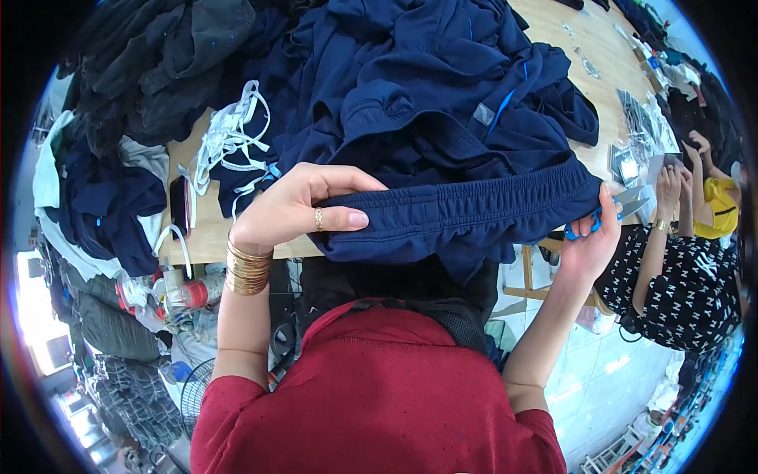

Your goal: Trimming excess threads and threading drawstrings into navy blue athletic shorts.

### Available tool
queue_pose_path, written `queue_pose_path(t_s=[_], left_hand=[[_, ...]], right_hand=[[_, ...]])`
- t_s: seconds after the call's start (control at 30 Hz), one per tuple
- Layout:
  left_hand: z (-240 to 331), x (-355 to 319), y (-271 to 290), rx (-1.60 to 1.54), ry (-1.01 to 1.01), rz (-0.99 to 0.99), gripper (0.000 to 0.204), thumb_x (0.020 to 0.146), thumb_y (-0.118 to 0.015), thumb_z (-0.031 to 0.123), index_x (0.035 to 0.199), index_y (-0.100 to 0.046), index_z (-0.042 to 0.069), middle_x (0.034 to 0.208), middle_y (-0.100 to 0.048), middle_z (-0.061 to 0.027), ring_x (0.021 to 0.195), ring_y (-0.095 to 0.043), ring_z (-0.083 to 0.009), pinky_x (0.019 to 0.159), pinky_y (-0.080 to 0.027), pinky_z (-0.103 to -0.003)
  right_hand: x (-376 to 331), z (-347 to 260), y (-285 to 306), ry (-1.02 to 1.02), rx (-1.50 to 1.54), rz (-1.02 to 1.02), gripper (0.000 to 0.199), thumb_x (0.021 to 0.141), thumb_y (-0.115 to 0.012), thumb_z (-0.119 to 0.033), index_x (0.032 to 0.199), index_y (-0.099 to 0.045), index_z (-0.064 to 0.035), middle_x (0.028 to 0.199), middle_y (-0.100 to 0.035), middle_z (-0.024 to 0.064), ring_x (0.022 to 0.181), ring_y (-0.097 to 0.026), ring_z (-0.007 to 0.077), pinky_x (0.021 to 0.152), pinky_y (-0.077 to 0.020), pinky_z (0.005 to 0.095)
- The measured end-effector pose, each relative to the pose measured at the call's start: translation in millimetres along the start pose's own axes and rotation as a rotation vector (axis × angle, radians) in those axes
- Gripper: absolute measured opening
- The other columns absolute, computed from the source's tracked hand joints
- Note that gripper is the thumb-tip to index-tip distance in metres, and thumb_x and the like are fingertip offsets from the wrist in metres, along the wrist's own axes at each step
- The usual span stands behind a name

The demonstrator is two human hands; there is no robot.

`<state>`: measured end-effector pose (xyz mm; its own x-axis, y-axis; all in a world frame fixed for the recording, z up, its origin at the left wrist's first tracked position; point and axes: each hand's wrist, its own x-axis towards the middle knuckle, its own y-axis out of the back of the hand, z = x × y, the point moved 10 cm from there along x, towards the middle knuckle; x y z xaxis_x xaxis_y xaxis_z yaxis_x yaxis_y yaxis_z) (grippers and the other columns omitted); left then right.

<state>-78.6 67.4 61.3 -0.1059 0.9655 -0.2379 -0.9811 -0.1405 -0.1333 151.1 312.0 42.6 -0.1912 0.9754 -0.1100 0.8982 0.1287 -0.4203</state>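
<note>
A navy garment with a gathered elastic waistband [482, 207] is stretched between my hands at the table's near edge. My left hand [304, 207] is closed on the left end of the waistband, thumb on the near face and fingers tucked behind the cloth. My right hand [592, 241] is closed round blue-handled scissors [632, 201], their blades pointing out to the right. It is also at the right end of the waistband; how its fingers grip the cloth is partly hidden. The rest of the garment merges with a navy pile [442, 55] beyond.
White cords [233, 138] and a phone [181, 205] lie on the wooden table [580, 67] at left. Black cloth [158, 71] is heaped at far left. Clear plastic packets [639, 126] lie at right, near a co-worker in a black patterned top [671, 284]. A fan [197, 395] stands lower left.
</note>
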Motion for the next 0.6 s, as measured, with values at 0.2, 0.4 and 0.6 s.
queue_pose_path(t_s=[0.2, 0.4, 0.6], left_hand=[[49, 5, 15, 0.908, -0.349, 0.182, 0.026, 0.073, -0.068, 0.004, 0.098, -0.062, 0.0, 0.092, -0.065, -0.0084, 0.085, -0.063, -0.0201, 0.079, -0.048, -0.028], [132, -71, 30, 1.28, -1.074, 1.16, 0.029, 0.057, -0.055, -0.018, 0.076, -0.064, 0.003, 0.088, -0.063, -0.0088, 0.086, -0.06, -0.0235, 0.076, -0.048, -0.03], [-20, -27, 53, 1.232, -0.585, 0.767, 0.017, 0.066, -0.063, -0.006, 0.075, -0.063, 0.008, 0.106, -0.06, -0.0032, 0.093, -0.054, -0.022, 0.082, -0.04, -0.034]], right_hand=[[14, -3, -25, -0.004, -0.069, -0.069, 0.011, 0.084, -0.065, -0.013, 0.08, -0.055, -0.0117, 0.055, -0.043, -0.0058, 0.041, -0.036, 0.0032, 0.04, -0.026, 0.0198], [0, -28, -59, 0.477, -0.135, -0.181, 0.017, 0.08, -0.069, -0.009, 0.093, -0.059, -0.0041, 0.072, -0.054, -0.0014, 0.05, -0.041, 0.0043, 0.045, -0.0298, 0.0188], [14, 73, -4, 0.115, -0.604, -0.172, 0.024, 0.08, -0.07, -0.008, 0.102, -0.06, -0.0031, 0.069, -0.05, -0.0039, 0.049, -0.036, 0.0018, 0.043, -0.0261, 0.018]])
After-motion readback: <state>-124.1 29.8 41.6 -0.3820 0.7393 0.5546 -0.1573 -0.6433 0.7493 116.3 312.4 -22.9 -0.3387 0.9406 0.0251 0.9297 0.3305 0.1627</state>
